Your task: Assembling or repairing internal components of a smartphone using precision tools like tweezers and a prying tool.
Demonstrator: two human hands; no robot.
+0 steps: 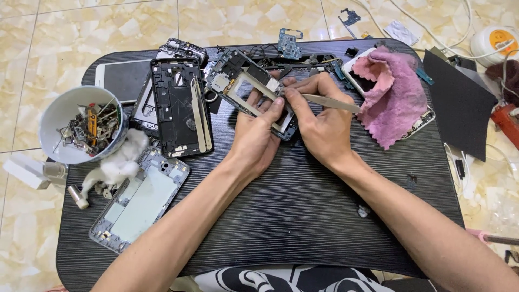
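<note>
Black phone frame [246,86], gutted, tilted, pale bracket across its middle.

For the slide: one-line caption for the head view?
Left hand steadies a phone frame on the black table while right hand works tweezers at it.

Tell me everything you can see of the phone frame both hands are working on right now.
The phone frame is a dark, stripped middle frame with a large open rectangular window edged in pale metal, and small components crowded at its upper-left end. It lies tilted diagonally on the black table, near the far edge. The left hand grips its lower side, thumb laid across the window's edge. The right hand holds metal tweezers whose tip meets the frame's right rim. Its lower-right corner is hidden by the hands.
</note>
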